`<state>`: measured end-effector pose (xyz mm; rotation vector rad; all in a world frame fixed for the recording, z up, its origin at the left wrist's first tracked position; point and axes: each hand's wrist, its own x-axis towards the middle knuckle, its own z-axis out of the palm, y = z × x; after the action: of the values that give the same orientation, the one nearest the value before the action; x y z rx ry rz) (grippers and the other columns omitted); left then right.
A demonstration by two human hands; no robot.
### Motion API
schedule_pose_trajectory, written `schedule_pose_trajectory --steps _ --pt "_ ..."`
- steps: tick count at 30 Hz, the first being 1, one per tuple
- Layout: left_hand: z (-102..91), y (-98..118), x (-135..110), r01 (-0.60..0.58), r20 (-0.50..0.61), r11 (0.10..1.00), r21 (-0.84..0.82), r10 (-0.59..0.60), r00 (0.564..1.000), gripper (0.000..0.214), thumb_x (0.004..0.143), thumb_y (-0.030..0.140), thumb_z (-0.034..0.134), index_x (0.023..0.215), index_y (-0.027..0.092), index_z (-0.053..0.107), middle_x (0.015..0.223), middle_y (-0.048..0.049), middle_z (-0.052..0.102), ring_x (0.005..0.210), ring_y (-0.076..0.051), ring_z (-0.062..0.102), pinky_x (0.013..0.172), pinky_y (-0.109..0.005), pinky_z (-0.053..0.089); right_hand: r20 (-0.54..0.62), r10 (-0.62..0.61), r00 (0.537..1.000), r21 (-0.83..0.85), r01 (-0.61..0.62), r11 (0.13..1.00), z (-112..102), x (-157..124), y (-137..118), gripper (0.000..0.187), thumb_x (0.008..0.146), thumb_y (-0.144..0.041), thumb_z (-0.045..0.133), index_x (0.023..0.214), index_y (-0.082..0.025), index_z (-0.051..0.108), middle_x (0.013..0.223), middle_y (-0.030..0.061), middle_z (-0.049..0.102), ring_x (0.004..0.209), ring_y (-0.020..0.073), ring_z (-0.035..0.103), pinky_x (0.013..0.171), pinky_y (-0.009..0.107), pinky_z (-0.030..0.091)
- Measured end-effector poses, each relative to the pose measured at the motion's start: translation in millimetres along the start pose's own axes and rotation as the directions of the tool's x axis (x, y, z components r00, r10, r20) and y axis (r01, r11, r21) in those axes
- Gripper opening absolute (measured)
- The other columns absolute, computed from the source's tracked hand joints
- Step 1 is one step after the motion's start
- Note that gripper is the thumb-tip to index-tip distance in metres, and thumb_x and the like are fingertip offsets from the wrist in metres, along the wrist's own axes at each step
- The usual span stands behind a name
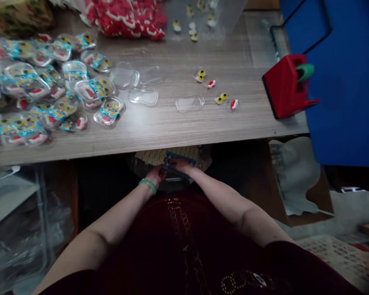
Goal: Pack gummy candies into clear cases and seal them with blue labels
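1. Blue printed card [176, 159] held low at the lap, below the counter [178, 131] edge, between left hand [156, 174] and right hand [184, 166]; fingers [174, 164] curled on it, grip too small to read.
2. Risk: a loose hold could let it slip.

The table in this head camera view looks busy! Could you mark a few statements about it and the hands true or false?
1. The left hand wears a green bangle. True.
2. The right hand rests on top of the table. False: it is below the front edge of the table, at a blue item.
3. Clear shells lie beside a heap of filled packs. True.
4. The red holder stands on the floor. False: the red holder stands at the table's right end, by a blue panel.
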<state>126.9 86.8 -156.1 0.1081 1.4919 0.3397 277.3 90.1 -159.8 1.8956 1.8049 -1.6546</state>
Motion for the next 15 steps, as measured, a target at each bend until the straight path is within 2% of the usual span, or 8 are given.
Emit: schedule_pose_trajectory --steps 3,6,11,15 --pt "3.4 2.3 0.9 0.038 -0.041 0.999 0.009 -0.038 0.998 0.016 0.099 0.026 0.053 0.102 0.013 0.062 0.082 -0.0016 0.062 0.062 -0.011 0.058 0.06 -0.026 0.052 -0.023 -0.009 1.0 0.031 0.01 0.999 4.7 -1.8 -2.2 0.027 0.088 -0.021 0.058 0.111 -0.024 0.072 0.119 0.0009 0.072 0.11 0.018 0.063 0.091 0.025 0.046" --pt "8.0 3.7 -4.6 0.014 -0.022 1.0 0.018 -0.013 1.0 0.018 0.101 0.02 0.045 0.096 0.013 0.061 0.069 -0.0015 0.059 0.058 -0.013 0.058 0.061 -0.026 0.052 -0.061 0.0 0.998 0.039 0.003 0.999 5.3 -7.4 -5.2 0.026 0.086 -0.024 0.06 0.109 -0.024 0.071 0.113 0.0015 0.073 0.101 0.0189 0.064 0.084 0.026 0.047" --pt "8.3 7.7 -14.4 -0.06 -0.006 0.997 0.049 0.061 0.998 0.019 0.1 0.026 0.047 0.096 0.012 0.06 0.064 -0.0031 0.06 0.052 -0.015 0.06 0.054 -0.026 0.05 -0.131 0.01 0.991 0.016 -0.008 1.0 1.8 -14.3 -9.6 0.024 0.084 -0.022 0.058 0.104 -0.024 0.07 0.112 0.0022 0.072 0.1 0.0197 0.063 0.082 0.026 0.046" --pt "5.2 6.0 -17.6 -0.099 0.002 0.991 0.092 0.1 0.995 0.019 0.099 0.027 0.05 0.091 0.012 0.058 0.058 -0.0008 0.056 0.047 -0.014 0.058 0.051 -0.025 0.048 -0.129 0.001 0.992 0.001 -0.001 1.0 3.2 -17.8 -13.6 0.025 0.082 -0.019 0.057 0.102 -0.023 0.071 0.11 0.0018 0.073 0.097 0.0187 0.064 0.078 0.025 0.045"
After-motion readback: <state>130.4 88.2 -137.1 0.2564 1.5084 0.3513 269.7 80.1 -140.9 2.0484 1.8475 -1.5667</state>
